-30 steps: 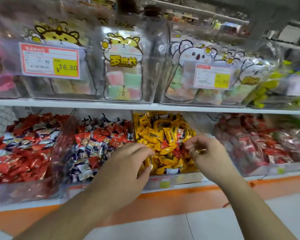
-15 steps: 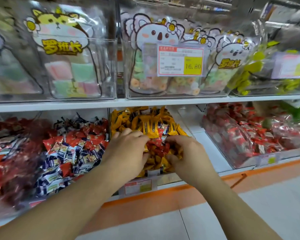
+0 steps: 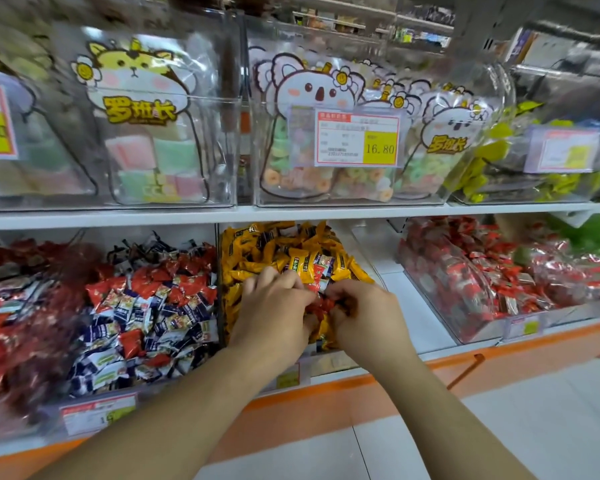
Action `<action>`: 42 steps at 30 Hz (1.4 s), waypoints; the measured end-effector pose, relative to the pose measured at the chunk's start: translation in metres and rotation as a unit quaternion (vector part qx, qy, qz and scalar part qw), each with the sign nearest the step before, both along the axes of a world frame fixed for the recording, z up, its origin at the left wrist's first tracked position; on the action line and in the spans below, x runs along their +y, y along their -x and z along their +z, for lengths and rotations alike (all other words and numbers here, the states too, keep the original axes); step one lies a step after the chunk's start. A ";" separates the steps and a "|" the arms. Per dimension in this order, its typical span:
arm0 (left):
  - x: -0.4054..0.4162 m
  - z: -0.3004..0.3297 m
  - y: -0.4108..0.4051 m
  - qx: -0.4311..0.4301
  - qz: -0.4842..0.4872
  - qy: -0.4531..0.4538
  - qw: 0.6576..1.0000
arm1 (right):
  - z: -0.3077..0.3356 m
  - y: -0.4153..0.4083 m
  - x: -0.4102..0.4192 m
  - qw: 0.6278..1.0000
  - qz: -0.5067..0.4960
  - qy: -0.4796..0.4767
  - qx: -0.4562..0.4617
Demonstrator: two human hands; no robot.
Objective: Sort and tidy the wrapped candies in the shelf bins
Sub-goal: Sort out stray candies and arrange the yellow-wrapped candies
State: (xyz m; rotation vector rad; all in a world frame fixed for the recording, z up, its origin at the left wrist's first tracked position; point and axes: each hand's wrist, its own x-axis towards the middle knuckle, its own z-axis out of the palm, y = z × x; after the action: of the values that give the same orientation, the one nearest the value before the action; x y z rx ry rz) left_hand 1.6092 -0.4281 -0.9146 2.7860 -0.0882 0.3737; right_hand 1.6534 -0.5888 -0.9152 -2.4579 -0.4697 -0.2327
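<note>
The left hand [image 3: 274, 313] and right hand [image 3: 364, 317] both grasp crinkly red wrapped candies [image 3: 321, 306] with curled fingers. Glossy yellow candies [image 3: 291, 251] fill this clear plastic bin [image 3: 333, 362]

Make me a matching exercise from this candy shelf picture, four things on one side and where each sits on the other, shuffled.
Things:
1. yellow candies
2. red and blue candies
3. koala bags
4. tiger bag

Places:
A. upper shelf, left of the 16.80 price tag
B. lower bin under both hands
C. upper bin behind the 16.80 price tag
D. lower bin left of the left hand

Pairs: 1-B, 2-D, 3-C, 4-A
</note>
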 end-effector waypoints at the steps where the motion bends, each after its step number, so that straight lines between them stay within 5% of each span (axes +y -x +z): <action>1: 0.000 -0.001 -0.002 -0.001 0.003 0.001 1.000 | 0.001 -0.001 0.000 1.000 0.000 -0.006 0.001; 13: 0.007 0.000 0.002 -0.062 0.029 0.092 0.993 | -0.004 -0.009 0.004 0.997 -0.009 0.016 -0.068; 18: 0.014 0.015 0.013 -0.080 0.038 0.161 0.983 | 0.014 -0.001 0.003 0.989 -0.049 -0.136 0.019; 25: 0.032 0.036 0.040 -0.033 0.055 0.327 0.943 | 0.047 0.029 0.016 0.928 0.006 -0.342 0.149; 33: 0.074 0.043 0.092 0.000 0.064 0.385 0.921 | 0.051 0.068 0.069 0.906 0.053 -0.356 0.221; 42: 0.148 0.058 0.158 0.007 0.095 0.398 0.913 | 0.054 0.111 0.161 0.924 0.105 -0.307 0.200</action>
State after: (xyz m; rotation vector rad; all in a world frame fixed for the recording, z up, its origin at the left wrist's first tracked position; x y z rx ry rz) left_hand 1.4508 -0.2798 -0.8569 1.9859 0.2828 0.3376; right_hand 1.5421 -0.4281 -0.8609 -1.7589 -0.3974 0.1906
